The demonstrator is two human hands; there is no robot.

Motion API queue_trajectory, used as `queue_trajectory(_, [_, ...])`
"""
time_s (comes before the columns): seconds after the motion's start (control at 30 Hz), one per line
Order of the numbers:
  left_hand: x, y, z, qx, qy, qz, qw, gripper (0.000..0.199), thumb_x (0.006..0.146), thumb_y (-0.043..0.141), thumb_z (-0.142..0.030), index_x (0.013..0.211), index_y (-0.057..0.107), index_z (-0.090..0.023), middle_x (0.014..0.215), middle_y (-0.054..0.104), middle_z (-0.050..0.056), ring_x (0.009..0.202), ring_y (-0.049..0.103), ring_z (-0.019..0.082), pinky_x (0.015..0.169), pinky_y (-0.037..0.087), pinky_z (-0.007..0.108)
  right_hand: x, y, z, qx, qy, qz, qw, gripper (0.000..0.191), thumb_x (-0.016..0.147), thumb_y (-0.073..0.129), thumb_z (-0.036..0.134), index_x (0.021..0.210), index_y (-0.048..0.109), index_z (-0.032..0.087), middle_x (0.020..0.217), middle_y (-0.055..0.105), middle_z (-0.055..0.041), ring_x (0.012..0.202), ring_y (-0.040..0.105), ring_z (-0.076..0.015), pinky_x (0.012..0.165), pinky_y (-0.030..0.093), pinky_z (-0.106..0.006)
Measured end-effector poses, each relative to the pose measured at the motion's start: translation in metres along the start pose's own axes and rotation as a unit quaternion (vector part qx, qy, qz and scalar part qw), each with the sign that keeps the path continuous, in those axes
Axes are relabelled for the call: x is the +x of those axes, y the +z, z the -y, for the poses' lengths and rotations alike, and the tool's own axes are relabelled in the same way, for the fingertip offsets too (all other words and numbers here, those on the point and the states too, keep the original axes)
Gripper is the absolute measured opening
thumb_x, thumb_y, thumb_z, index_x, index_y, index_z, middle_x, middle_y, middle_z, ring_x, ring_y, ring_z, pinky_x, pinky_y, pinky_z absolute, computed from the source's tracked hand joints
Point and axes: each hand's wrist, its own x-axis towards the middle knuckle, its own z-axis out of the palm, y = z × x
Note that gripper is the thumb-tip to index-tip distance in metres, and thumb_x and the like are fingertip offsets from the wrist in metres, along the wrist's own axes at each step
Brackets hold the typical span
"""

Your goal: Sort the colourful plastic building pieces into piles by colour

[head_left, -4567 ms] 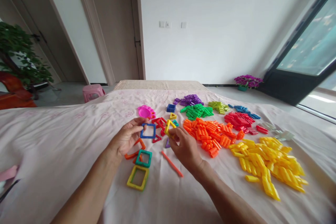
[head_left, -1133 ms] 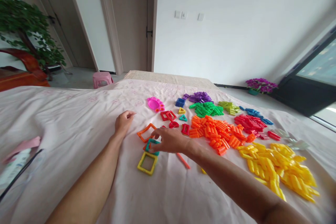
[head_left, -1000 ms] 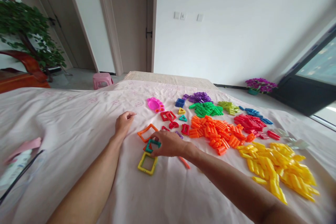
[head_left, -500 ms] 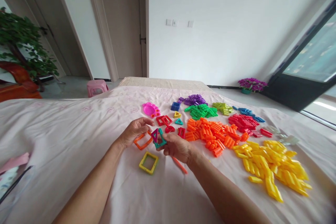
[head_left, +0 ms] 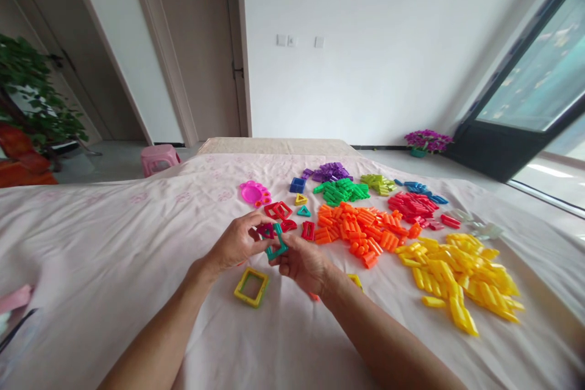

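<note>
My left hand [head_left: 240, 241] is closed, its fingertips pinching a magenta triangle tile [head_left: 265, 231], an open plastic frame partly covered by the fingers. My right hand [head_left: 304, 263] grips a teal square frame tile [head_left: 276, 251] between thumb and fingers. Both tiles meet in front of me, above the cloth; whether they are joined I cannot tell. Just below the hands lies a yellow square tile [head_left: 251, 287], flat on the bed-like surface. Beyond them are red frame tiles [head_left: 278, 211], a small teal triangle [head_left: 303, 211] and a yellow triangle [head_left: 300, 199].
Piles of plastic pieces, orange [head_left: 354, 228], yellow [head_left: 457, 274], red [head_left: 414, 207], green [head_left: 340, 191] and purple [head_left: 329, 172], spread to the right. A pink palette-shaped tray [head_left: 251, 192] and blue square tiles [head_left: 297, 185] lie farther back. A pink stool [head_left: 159, 159] stands beyond.
My left hand has moved right and now pinches the magenta triangle beside the teal square. An orange tile near it is now mostly hidden. The whole view has shifted slightly.
</note>
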Motion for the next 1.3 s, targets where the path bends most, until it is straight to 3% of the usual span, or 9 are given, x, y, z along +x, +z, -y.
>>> queue_trajectory(0.2, [0.001, -0.009, 0.013, -0.001, -0.050, 0.021, 0.999, 0.026, 0.070, 0.075, -0.038, 0.085, 0.076, -0.017, 0.087, 0.073, 0.007, 0.081, 0.066, 0.023, 0.074, 0.052, 0.030, -0.003, 0.003, -0.011, 0.023, 0.001, -0.019, 1.000, 0.042, 0.066, 0.073, 0.050, 0.087, 0.063, 0.016, 0.080, 0.064, -0.0026, 0.066, 0.059, -0.0116, 0.053, 0.034, -0.020])
queue_trajectory(0.33, [0.003, -0.019, 0.023, -0.017, -0.108, -0.046, 0.993, 0.033, 0.075, 0.068, -0.046, 0.086, 0.075, -0.016, 0.079, 0.072, 0.006, 0.070, 0.063, 0.019, 0.064, 0.049, 0.027, -0.008, 0.000, -0.011, -0.180, -0.067, -0.044, 0.980, 0.029, 0.073, 0.066, 0.042, 0.086, 0.067, 0.017, 0.076, 0.062, -0.0017, 0.066, 0.055, -0.0131, 0.053, 0.033, -0.022])
queue_trajectory(0.5, [0.003, -0.022, 0.035, -0.018, -0.094, -0.091, 0.991, 0.037, 0.081, 0.062, -0.048, 0.093, 0.074, -0.015, 0.091, 0.070, 0.006, 0.079, 0.060, 0.017, 0.066, 0.046, 0.023, -0.022, 0.000, -0.015, -0.596, -0.198, -0.103, 0.771, 0.034, 0.070, 0.072, 0.034, 0.100, 0.070, 0.021, 0.093, 0.066, -0.0049, 0.087, 0.059, -0.0214, 0.075, 0.043, -0.030])
queue_trajectory(0.57, [0.002, -0.018, 0.037, -0.065, -0.113, -0.080, 0.988, 0.036, 0.079, 0.065, -0.047, 0.093, 0.073, -0.015, 0.087, 0.068, 0.005, 0.076, 0.059, 0.015, 0.063, 0.045, 0.022, -0.025, 0.000, -0.015, -0.643, -0.224, -0.099, 0.726, 0.040, 0.071, 0.074, 0.037, 0.109, 0.068, 0.024, 0.104, 0.066, -0.0069, 0.096, 0.059, -0.0235, 0.082, 0.044, -0.032])
queue_trajectory(0.63, [0.001, -0.010, 0.035, -0.135, -0.139, -0.077, 0.978, 0.035, 0.076, 0.069, -0.044, 0.095, 0.070, -0.015, 0.084, 0.067, 0.003, 0.069, 0.058, 0.012, 0.062, 0.046, 0.021, -0.023, -0.001, -0.011, -0.620, -0.240, -0.104, 0.740, 0.035, 0.076, 0.071, 0.038, 0.109, 0.068, 0.025, 0.105, 0.067, -0.0067, 0.095, 0.060, -0.0217, 0.082, 0.045, -0.032])
queue_trajectory(0.8, [0.001, 0.016, 0.019, -0.251, -0.161, -0.088, 0.951, 0.036, 0.069, 0.078, -0.037, 0.092, 0.060, -0.017, 0.080, 0.067, 0.001, 0.071, 0.065, 0.013, 0.064, 0.050, 0.022, -0.003, 0.003, 0.010, -0.335, -0.290, -0.128, 0.887, 0.027, 0.080, 0.066, 0.036, 0.100, 0.064, 0.017, 0.085, 0.068, -0.0036, 0.074, 0.062, -0.0145, 0.065, 0.048, -0.026])
queue_trajectory(0.9, [0.000, 0.029, 0.011, -0.267, -0.162, -0.083, 0.946, 0.035, 0.072, 0.077, -0.038, 0.090, 0.055, -0.018, 0.082, 0.069, 0.002, 0.074, 0.069, 0.016, 0.066, 0.052, 0.024, 0.005, 0.007, 0.021, -0.252, -0.274, -0.098, 0.923, 0.027, 0.076, 0.070, 0.039, 0.088, 0.064, 0.016, 0.073, 0.065, -0.0010, 0.063, 0.059, -0.0121, 0.055, 0.045, -0.022])
queue_trajectory(1.13, [0.002, 0.009, 0.019, -0.209, -0.147, -0.104, 0.961, 0.040, 0.077, 0.067, -0.049, 0.100, 0.059, -0.017, 0.086, 0.071, 0.006, 0.079, 0.070, 0.020, 0.071, 0.054, 0.029, 0.025, -0.038, 0.055, -0.377, -0.218, -0.049, 0.899, 0.018, 0.075, 0.063, 0.026, 0.087, 0.070, 0.014, 0.065, 0.063, 0.0015, 0.054, 0.052, -0.0085, 0.050, 0.038, -0.019])
queue_trajectory(1.3, [0.005, -0.027, 0.067, -0.115, -0.157, -0.251, 0.948, 0.041, 0.076, 0.066, -0.047, 0.103, 0.061, -0.017, 0.089, 0.070, 0.006, 0.078, 0.068, 0.017, 0.066, 0.052, 0.026, 0.045, -0.070, 0.074, -0.570, -0.158, -0.014, 0.806, 0.024, 0.072, 0.060, 0.016, 0.090, 0.076, 0.016, 0.069, 0.067, 0.0014, 0.059, 0.055, -0.0096, 0.053, 0.038, -0.019])
